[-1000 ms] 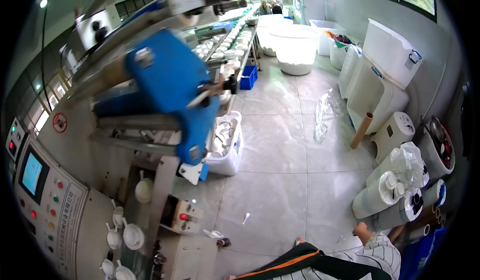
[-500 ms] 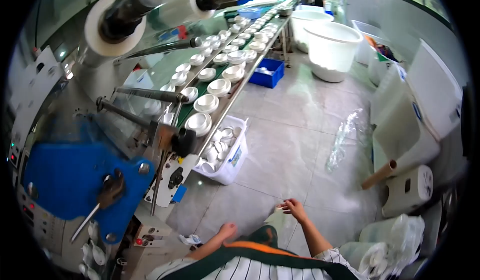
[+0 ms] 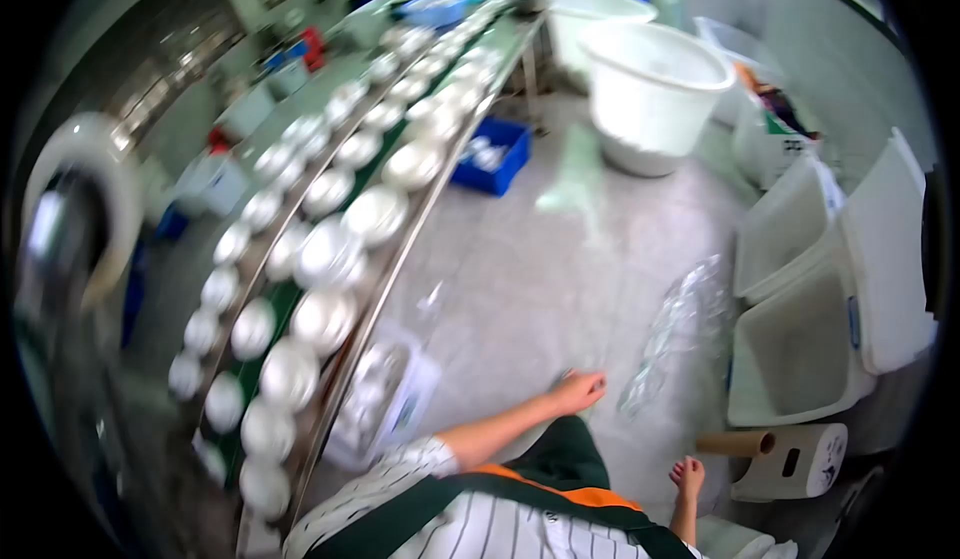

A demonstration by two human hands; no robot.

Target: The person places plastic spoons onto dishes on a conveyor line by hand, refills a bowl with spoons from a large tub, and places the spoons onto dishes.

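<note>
Two bare hands of mine show in the lower part of the frame, both in front of my striped shirt [image 3: 495,527] and my dark green apron [image 3: 570,459] with its orange band. My left hand [image 3: 580,391], just below the middle, has its fingers curled in; blur keeps me from telling whether they pinch anything. My right hand [image 3: 688,474], lower right, has its fingers loosely bent, and I can't tell whether they touch one another. Near that right hand a brown cardboard tube [image 3: 730,444] lies on its side, its open end towards the right, beside a white stool [image 3: 805,464]. Crumpled clear plastic film [image 3: 680,329] lies on the grey floor [image 3: 500,309], up and to the right of my left hand.

Across the left half, white bowls [image 3: 325,251] stand in long rows on a work table [image 3: 395,259] with a green strip. A pale basket [image 3: 425,379] of white pieces sits beside its near edge, and a blue crate [image 3: 515,174] farther up. White round tubs [image 3: 650,99] stand at the upper right, large white bins [image 3: 800,359] at the right edge.
</note>
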